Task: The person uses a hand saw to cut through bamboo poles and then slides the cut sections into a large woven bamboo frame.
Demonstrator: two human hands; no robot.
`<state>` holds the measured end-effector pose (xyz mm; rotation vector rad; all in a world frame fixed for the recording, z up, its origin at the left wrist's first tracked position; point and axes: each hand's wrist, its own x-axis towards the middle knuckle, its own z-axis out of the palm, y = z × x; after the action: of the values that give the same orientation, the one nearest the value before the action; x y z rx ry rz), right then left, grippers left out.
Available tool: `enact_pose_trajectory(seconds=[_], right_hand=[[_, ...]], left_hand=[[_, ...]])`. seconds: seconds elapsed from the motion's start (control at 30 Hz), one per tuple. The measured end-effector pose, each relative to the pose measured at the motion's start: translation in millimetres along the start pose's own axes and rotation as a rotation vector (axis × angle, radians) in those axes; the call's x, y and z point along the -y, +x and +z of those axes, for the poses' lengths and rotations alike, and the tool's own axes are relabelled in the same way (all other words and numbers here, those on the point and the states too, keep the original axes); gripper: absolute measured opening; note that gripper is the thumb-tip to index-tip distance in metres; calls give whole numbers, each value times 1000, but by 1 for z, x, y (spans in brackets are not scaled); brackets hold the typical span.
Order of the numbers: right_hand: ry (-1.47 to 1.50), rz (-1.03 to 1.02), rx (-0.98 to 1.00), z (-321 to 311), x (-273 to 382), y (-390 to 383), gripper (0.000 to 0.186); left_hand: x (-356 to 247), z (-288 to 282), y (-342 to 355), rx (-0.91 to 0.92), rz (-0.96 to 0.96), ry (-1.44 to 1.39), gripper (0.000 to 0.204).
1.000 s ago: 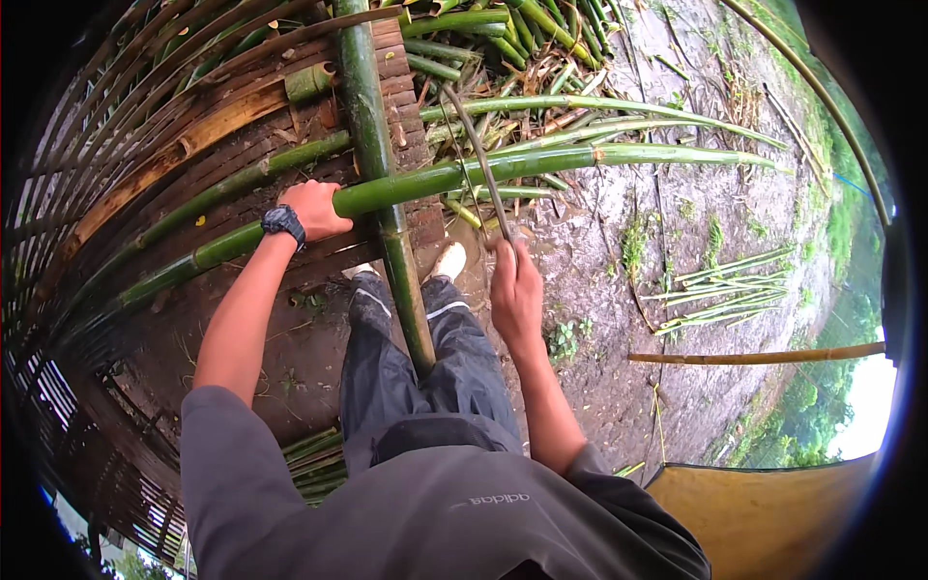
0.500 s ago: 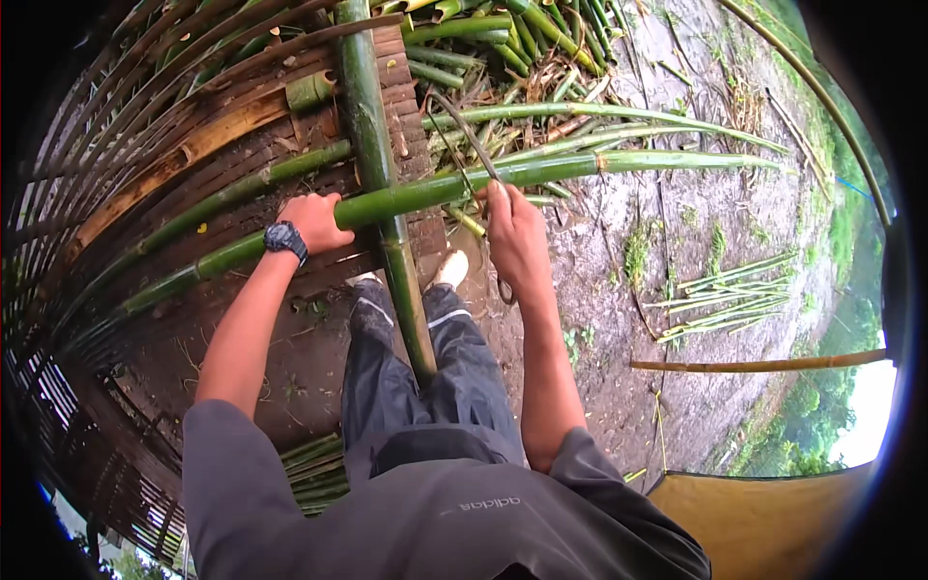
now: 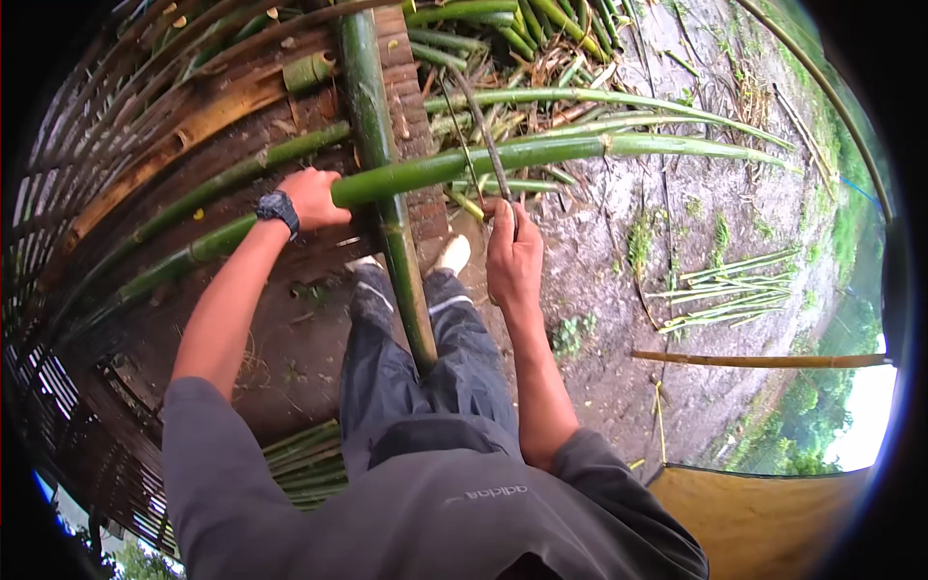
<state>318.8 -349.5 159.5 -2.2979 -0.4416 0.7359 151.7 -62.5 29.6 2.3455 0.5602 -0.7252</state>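
Note:
My left hand [image 3: 314, 199], a dark watch at its wrist, is closed over a long green bamboo pole [image 3: 440, 173] that runs from lower left to far right. Beyond the footwear, this pole lies across a thicker bamboo pole [image 3: 367, 97], which slopes down between my legs. In my right hand [image 3: 514, 253] is what looks like a bow saw [image 3: 480, 123], with a thin curved frame and a narrow blade line. The saw crosses the green pole right of the thicker one. Whether its blade touches the pole is hard to tell.
Cut bamboo pieces [image 3: 527, 29] are heaped at the far side. A slatted bamboo structure [image 3: 126, 126] curves along the left. Thin bamboo strips [image 3: 730, 290] lie on muddy ground at right. A horizontal pole [image 3: 764, 361] and a yellow-brown sheet [image 3: 773, 512] stand nearer, right.
My right hand has come slightly nearer to me, drawing the saw with it. My left hand stays on the bamboo pole, which appears a little farther up in view.

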Motion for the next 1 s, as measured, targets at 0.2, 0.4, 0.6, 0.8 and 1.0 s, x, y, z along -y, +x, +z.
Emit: enact_pose_trajectory(seconds=[0.2, 0.4, 0.6, 0.8, 1.0], right_hand=[[82, -7, -21, 9, 5, 14, 36], [71, 26, 4, 15, -13, -2, 36], [264, -50, -40, 19, -20, 13, 32], [112, 116, 64, -29, -7, -61, 32], [-37, -90, -55, 8, -16, 13, 39]], left_hand=[[-7, 52, -28, -606, 211, 319, 42], [-34, 49, -14, -461, -151, 179, 37], [-28, 21, -7, -208, -140, 155, 42], [-22, 18, -15, -152, -150, 98, 41], [-22, 22, -5, -211, -132, 105, 39]])
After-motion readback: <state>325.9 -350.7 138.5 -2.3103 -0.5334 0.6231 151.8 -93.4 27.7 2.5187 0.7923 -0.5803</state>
